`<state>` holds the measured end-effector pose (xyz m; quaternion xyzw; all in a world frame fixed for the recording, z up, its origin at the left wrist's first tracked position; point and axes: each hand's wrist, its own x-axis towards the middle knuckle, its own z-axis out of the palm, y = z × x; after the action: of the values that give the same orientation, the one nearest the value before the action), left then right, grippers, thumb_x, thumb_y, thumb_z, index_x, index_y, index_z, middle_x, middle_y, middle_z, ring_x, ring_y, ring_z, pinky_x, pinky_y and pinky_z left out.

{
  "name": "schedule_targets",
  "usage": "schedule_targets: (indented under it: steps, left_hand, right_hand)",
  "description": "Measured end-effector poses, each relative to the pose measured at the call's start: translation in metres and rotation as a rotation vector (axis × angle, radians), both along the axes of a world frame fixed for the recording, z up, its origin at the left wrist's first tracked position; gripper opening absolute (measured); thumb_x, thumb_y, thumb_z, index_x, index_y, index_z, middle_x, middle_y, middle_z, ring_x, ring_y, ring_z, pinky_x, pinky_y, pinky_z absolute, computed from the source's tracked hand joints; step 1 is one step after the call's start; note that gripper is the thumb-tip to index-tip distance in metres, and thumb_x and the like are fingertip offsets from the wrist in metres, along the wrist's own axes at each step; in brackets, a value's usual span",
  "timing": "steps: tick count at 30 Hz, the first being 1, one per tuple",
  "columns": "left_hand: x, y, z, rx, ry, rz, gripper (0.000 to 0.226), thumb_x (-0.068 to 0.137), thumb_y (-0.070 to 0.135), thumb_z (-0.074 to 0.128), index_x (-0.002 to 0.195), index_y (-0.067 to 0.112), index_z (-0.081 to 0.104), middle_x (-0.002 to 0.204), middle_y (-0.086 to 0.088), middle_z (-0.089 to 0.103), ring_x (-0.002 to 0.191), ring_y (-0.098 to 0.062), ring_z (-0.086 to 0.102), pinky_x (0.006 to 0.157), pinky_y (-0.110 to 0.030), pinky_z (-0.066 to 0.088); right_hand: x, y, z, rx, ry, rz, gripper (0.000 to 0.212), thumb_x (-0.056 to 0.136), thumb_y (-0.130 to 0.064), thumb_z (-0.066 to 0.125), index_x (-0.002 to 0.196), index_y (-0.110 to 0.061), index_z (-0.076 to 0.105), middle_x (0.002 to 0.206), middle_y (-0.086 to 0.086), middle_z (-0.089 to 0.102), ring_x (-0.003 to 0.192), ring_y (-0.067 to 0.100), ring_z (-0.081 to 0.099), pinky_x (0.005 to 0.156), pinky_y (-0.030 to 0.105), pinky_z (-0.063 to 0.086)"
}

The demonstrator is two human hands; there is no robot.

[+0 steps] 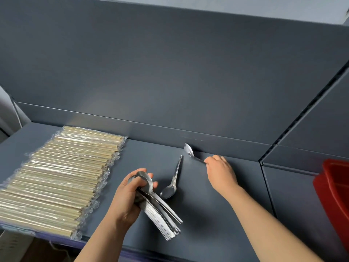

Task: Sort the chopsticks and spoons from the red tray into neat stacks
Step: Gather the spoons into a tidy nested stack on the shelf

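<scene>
My left hand (pixel 130 193) grips a nested stack of metal spoons (pixel 160 210) by the bowls, with the handles fanning down to the right. My right hand (pixel 221 173) pinches the handle of a single spoon (pixel 189 151) whose bowl is raised near the back ledge. Another loose spoon (pixel 172 181) lies on the dark grey surface between my hands, bowl toward me. Wrapped chopsticks (pixel 60 176) lie in a long row of packets on the left. The red tray (pixel 334 190) shows at the right edge; its inside is not visible.
The dark grey counter (pixel 217 214) runs back to a low ledge and a tall grey panel. A seam splits off a second counter section on the right, where the tray stands. The counter's front edge is near my left forearm.
</scene>
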<state>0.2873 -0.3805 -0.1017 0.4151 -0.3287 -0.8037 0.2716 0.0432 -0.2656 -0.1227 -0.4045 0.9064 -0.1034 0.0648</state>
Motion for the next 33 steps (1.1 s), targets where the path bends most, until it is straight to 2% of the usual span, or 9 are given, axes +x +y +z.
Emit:
schedule_targets:
  steps: [4,7,13,18,22,24,27,30,33]
  left_hand:
    - [0.003,-0.002,-0.005,0.032,0.013,0.041,0.028,0.087,-0.007,0.047,0.101,0.011,0.064,0.085,-0.010,0.075,0.068,-0.027,0.072,0.054,-0.027,0.056]
    - [0.006,-0.003,-0.006,0.049,0.026,0.060,0.028,0.088,-0.007,0.047,0.100,0.010,0.065,0.084,-0.010,0.075,0.066,-0.026,0.072,0.053,-0.028,0.057]
    - [0.011,-0.003,-0.004,0.035,0.022,0.069,0.027,0.087,-0.007,0.048,0.102,0.009,0.064,0.085,-0.011,0.076,0.065,-0.025,0.072,0.052,-0.028,0.057]
    - [0.014,-0.002,-0.006,0.046,0.052,0.059,0.013,0.088,0.004,0.060,0.098,0.012,0.064,0.082,-0.009,0.071,0.063,-0.024,0.069,0.057,-0.031,0.056]
    - [0.008,0.003,-0.005,0.035,0.038,0.016,0.024,0.074,0.024,0.073,0.095,0.015,0.065,0.079,-0.006,0.070,0.061,-0.021,0.068,0.058,-0.032,0.055]
    - [0.005,0.006,-0.005,0.025,0.038,-0.004,0.027,0.078,0.028,0.073,0.098,0.013,0.065,0.079,-0.006,0.068,0.061,-0.021,0.068,0.054,-0.032,0.056]
    - [-0.002,0.011,-0.003,0.004,0.055,-0.028,0.032,0.079,0.030,0.072,0.103,0.011,0.064,0.080,-0.007,0.065,0.061,-0.021,0.067,0.054,-0.035,0.055]
    - [-0.010,0.017,-0.001,-0.048,0.067,-0.063,0.044,0.073,0.031,0.073,0.108,0.006,0.061,0.080,-0.011,0.062,0.063,-0.023,0.062,0.059,-0.038,0.056]
    - [-0.021,0.024,0.002,-0.102,0.083,-0.109,0.049,0.075,0.031,0.071,0.109,-0.002,0.058,0.085,-0.020,0.061,0.071,-0.030,0.061,0.063,-0.039,0.056]
  right_hand:
    - [0.016,-0.006,0.007,-0.219,-0.068,0.134,0.021,0.100,-0.013,0.044,0.110,-0.016,0.062,0.115,-0.001,0.057,0.094,0.026,0.059,0.071,0.030,0.038]
    - [0.031,-0.019,0.015,-0.293,-0.124,0.361,0.022,0.096,-0.007,0.047,0.104,-0.014,0.066,0.113,-0.004,0.060,0.094,0.020,0.058,0.075,0.029,0.041]
    - [0.035,-0.030,0.009,-0.155,-0.244,0.562,0.030,0.089,-0.002,0.053,0.106,-0.021,0.069,0.112,-0.011,0.066,0.108,0.013,0.048,0.096,0.024,0.039]
    - [0.025,-0.018,0.007,-0.083,-0.038,0.554,0.019,0.091,-0.019,0.058,0.108,-0.027,0.063,0.109,-0.012,0.061,0.112,0.011,0.045,0.095,0.019,0.025]
    - [0.034,-0.003,0.012,-0.013,-0.028,0.461,0.009,0.100,-0.023,0.045,0.104,-0.023,0.052,0.106,-0.009,0.058,0.102,0.017,0.050,0.088,0.026,0.035]
    - [0.040,0.006,0.017,-0.049,-0.162,0.351,0.006,0.100,-0.023,0.043,0.100,-0.023,0.049,0.097,-0.010,0.057,0.085,0.017,0.056,0.077,0.032,0.044]
    - [0.053,0.019,0.025,-0.253,-0.535,0.217,0.011,0.097,-0.021,0.050,0.089,-0.028,0.052,0.073,-0.013,0.055,0.056,0.005,0.049,0.055,0.020,0.042]
    - [0.071,0.029,0.034,-0.348,-0.768,0.162,0.013,0.092,-0.018,0.056,0.083,-0.027,0.057,0.069,-0.007,0.059,0.052,0.010,0.050,0.052,0.025,0.041]
    - [0.084,0.038,0.036,-0.353,-0.812,0.150,0.015,0.090,-0.015,0.059,0.080,-0.026,0.058,0.068,-0.004,0.060,0.054,0.013,0.053,0.054,0.031,0.042]
